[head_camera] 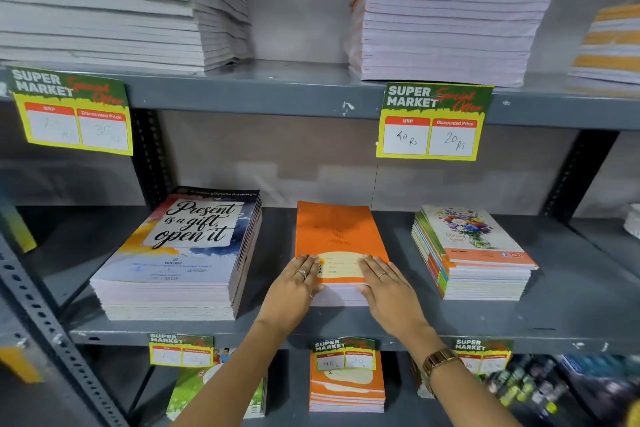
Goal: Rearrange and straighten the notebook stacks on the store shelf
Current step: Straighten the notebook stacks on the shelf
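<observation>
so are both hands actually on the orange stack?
Touching. The head view shows the left hand and right hand lying flat on the front corners of the orange notebook stack, fingers on its top cover.

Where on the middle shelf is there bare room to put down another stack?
Bare shelf lies right of the floral stack, and a strip left of the quote stack. The gaps beside the orange stack are narrow, with both hands there.

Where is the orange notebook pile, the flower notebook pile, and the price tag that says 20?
orange notebook pile (pixel 337 229): head view, on the top cover's orange part.
flower notebook pile (pixel 467 229): head view, on the top cover's bouquet picture.
price tag (pixel 434 125): head view, on its middle, between the two price boxes.
</observation>
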Available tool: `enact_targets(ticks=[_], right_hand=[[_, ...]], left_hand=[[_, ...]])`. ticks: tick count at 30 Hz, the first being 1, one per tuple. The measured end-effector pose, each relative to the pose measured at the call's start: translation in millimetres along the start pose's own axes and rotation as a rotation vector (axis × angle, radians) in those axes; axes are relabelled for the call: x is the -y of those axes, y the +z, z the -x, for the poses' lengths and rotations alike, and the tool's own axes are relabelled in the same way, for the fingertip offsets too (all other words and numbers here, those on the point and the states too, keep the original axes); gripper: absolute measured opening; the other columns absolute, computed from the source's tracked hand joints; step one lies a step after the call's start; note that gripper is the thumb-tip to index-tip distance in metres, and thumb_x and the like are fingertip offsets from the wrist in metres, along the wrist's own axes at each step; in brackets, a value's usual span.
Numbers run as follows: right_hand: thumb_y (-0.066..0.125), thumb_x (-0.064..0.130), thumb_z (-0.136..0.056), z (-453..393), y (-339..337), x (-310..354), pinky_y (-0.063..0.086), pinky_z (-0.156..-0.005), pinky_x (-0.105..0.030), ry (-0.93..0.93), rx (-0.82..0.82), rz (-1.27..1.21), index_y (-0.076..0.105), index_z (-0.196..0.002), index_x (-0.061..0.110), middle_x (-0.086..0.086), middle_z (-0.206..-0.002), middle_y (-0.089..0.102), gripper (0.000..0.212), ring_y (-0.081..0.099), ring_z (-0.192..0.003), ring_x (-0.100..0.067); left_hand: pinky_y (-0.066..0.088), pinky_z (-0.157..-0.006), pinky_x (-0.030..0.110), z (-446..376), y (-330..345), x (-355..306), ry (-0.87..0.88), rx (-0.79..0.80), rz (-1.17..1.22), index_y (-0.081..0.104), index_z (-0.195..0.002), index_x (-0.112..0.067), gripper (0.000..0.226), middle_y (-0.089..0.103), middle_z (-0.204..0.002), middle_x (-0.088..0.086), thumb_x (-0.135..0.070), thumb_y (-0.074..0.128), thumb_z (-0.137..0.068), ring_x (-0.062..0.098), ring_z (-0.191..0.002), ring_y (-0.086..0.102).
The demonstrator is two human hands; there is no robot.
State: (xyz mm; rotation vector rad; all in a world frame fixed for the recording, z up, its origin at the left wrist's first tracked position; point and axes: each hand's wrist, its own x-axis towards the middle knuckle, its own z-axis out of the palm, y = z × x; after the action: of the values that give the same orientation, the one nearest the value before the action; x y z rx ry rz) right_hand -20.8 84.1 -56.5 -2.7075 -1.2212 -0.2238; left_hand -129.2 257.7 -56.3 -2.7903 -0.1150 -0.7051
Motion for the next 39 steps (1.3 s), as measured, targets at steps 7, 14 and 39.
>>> enact_targets(ticks=[7, 14, 39], right_hand=[[-0.046, 0.064, -0.053, 0.4, -4.3, 1.2, -0.007, -0.109, -0.027, -0.027, -0.006, 0.062, 0.016, -0.149, 0.018, 0.001, -0.158, 0.019, 0.123, 0.013, -0.146, -0.016], [0.022, 0.038, -0.100, 2.2, -12.0, 7.2, -0.011, -0.107, -0.024, -0.007, 0.017, 0.052, 0.009, -0.150, 0.018, 0.001, -0.160, 0.009, 0.055, 0.004, -0.147, -0.015], [-0.038, 0.073, -0.055, 63.5, -75.0, -190.2, -0.001, -0.118, -0.028, 0.273, -0.077, 0.104, 0.013, -0.149, 0.008, -0.006, -0.159, 0.014, 0.125, 0.008, -0.147, -0.018]], left_hand=[[0.051, -0.087, 0.028, -0.7, 3.9, 0.6, -0.030, 0.035, 0.016, 0.075, -0.098, -0.015, 0.060, 0.077, -0.098, -0.002, -0.044, 0.088, -0.047, 0.014, -0.094, 0.072], [0.054, -0.085, 0.031, -0.4, -1.6, 0.5, -0.072, 0.166, 0.125, 0.073, -0.102, -0.015, 0.040, 0.076, -0.102, -0.003, -0.040, 0.047, -0.086, 0.014, -0.099, 0.071], [-0.001, -0.120, 0.028, -102.9, -27.8, -133.3, -0.034, 0.186, 0.347, 0.011, -0.149, -0.012, 0.065, 0.015, -0.159, 0.005, -0.049, 0.008, -0.096, 0.019, -0.148, 0.010]])
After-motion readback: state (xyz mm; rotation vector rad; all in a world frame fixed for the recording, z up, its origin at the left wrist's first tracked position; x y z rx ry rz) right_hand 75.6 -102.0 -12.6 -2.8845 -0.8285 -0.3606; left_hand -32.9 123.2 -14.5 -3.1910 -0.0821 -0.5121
